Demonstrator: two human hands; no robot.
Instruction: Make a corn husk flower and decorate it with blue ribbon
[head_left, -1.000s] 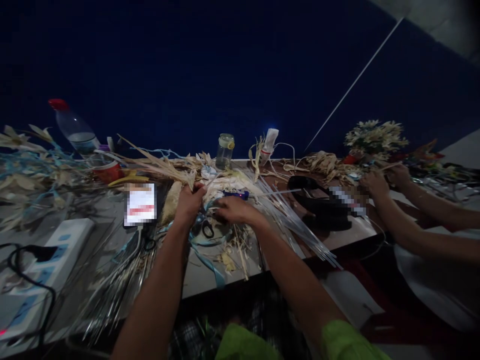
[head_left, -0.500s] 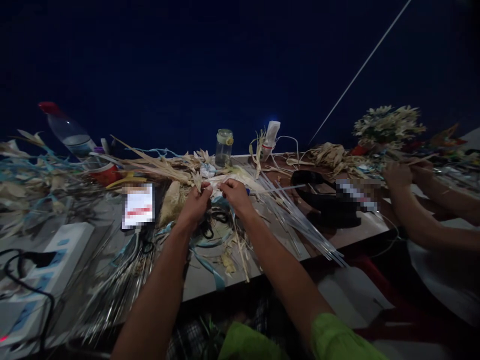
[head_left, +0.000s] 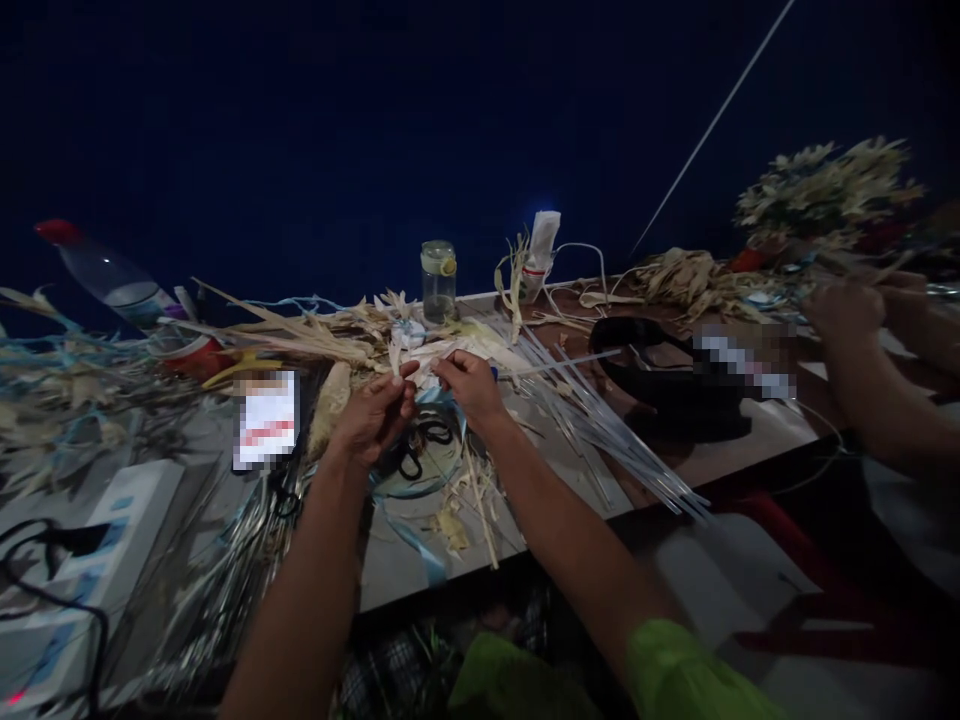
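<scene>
My left hand (head_left: pixel 375 412) is closed in a pinch, thumb and forefinger on a pale husk petal (head_left: pixel 396 356) that stands up from the fingertips. Just to its right, my right hand (head_left: pixel 471 388) also pinches with its fingertips; what it grips is too small to make out against the pale husks (head_left: pixel 487 348) behind. A gap separates the two sets of fingertips. Below them lie scissors with black handles (head_left: pixel 435 432), a light blue ribbon (head_left: pixel 420 548) and dry husk scraps (head_left: pixel 452 528). A fuzzy tan bundle (head_left: pixel 328 408) lies left of my left hand.
Clear plastic sticks (head_left: pixel 622 455) and a black stand (head_left: pixel 667 400) lie to the right. Behind stands a jar (head_left: pixel 439 280). At left are a phone (head_left: pixel 266 420), metal wires (head_left: pixel 232 560), a power strip (head_left: pixel 112 560) and a tilted bottle (head_left: pixel 112 280). A co-worker's hands (head_left: pixel 855 305) work at far right.
My left hand has turned its palm more into view and its fingers have loosened, drawing slightly away from my right hand. The camera view has tilted and shifted a little.
</scene>
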